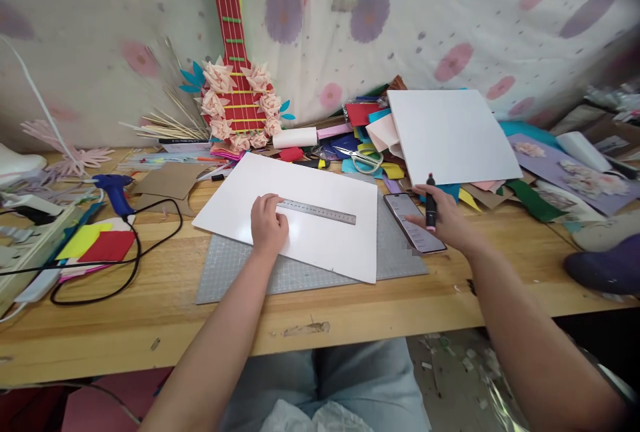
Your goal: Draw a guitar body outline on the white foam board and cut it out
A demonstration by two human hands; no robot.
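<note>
A white board [310, 245] lies at a slant on the grey cutting mat [225, 269]. My left hand [269, 225] rests on the board with curled fingers, closed at the left end of a metal ruler [320, 211]. The ruler lies flat and runs off to the right; its left end is hidden by the fingers. In my right hand [447, 215] a black marker [431, 204] with a pinkish end is held roughly upright. That hand is over the right side of a phone [407, 219], a finger reaching across its lit screen; whether it touches cannot be made out.
Behind the board stand a red paper guitar [240, 99] with pink flowers, scissors [363, 157] and piled coloured paper. A second white board [453, 139] leans on scraps at the back right. To the left are a blue glue gun [115, 192] and its black looping cable [137, 265].
</note>
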